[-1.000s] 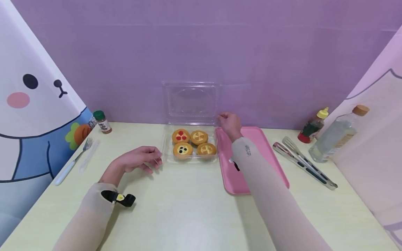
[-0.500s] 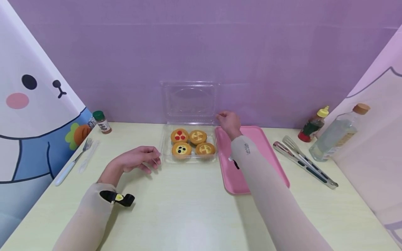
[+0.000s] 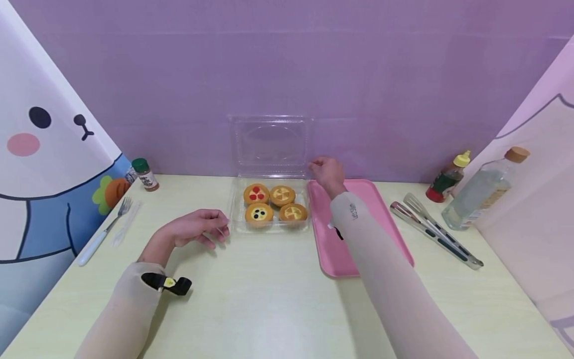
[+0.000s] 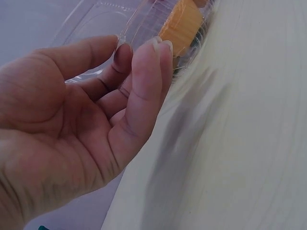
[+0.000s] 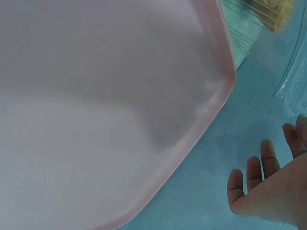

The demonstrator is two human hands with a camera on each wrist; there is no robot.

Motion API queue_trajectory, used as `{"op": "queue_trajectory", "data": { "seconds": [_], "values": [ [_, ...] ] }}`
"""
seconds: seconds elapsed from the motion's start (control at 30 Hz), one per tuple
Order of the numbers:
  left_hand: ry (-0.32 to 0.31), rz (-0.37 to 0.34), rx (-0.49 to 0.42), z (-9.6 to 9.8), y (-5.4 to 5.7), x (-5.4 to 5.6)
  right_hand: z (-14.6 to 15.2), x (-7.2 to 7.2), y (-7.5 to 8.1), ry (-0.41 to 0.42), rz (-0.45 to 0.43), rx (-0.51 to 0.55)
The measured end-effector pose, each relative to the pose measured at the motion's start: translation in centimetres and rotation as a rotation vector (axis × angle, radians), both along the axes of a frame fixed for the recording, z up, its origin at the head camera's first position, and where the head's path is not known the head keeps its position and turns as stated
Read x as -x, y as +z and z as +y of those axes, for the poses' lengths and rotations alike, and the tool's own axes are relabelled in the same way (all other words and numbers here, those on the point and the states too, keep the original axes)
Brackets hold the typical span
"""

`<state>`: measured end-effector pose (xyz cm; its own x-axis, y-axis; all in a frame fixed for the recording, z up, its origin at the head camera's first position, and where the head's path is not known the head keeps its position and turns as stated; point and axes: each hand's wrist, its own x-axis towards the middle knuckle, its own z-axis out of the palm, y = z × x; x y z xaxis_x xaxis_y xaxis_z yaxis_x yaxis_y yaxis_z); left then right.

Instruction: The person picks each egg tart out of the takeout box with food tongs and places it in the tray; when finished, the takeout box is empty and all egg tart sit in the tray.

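A clear plastic clamshell box (image 3: 237, 230) stands with its lid (image 3: 274, 144) raised upright against the back wall. Several small tarts (image 3: 259, 215) sit in its base, topped with red pieces, dark dots or yellow wedges. My left hand (image 3: 197, 228) is at the base's left side; in the left wrist view, its thumb and a finger pinch the plastic edge while the other fingers curve loosely. At the lid's lower right edge, my right hand (image 3: 329, 174) pinches with thumb and forefinger. The right wrist view crops those fingertips at the frame's side.
A pink tray (image 3: 372, 229) lies under the right forearm. Tongs (image 3: 437, 232), a yellow-capped sauce bottle (image 3: 448, 177) and a corked glass bottle (image 3: 486, 187) are at right. On the left are a green-capped jar (image 3: 145, 174), a fork (image 3: 105, 232) and clear plastic-wrapped cutlery (image 3: 126, 224).
The head view shifts very slightly. Both hands, the box and the tarts keep their places.
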<state>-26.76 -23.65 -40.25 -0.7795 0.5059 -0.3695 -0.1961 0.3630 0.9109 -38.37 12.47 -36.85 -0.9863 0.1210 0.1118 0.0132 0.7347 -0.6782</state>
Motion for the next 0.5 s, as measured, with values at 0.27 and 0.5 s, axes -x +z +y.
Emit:
{"op": "queue_trajectory", "data": {
  "seconds": [0.27,0.5],
  "values": [
    [-0.007,0.003,-0.005,0.0,0.0,-0.1,1.0,-0.7,0.6,0.080,-0.029,-0.027],
    [-0.002,0.001,0.000,-0.1,-0.1,0.0,3.2,-2.0,1.5,0.213,0.032,-0.105]
  ]
}}
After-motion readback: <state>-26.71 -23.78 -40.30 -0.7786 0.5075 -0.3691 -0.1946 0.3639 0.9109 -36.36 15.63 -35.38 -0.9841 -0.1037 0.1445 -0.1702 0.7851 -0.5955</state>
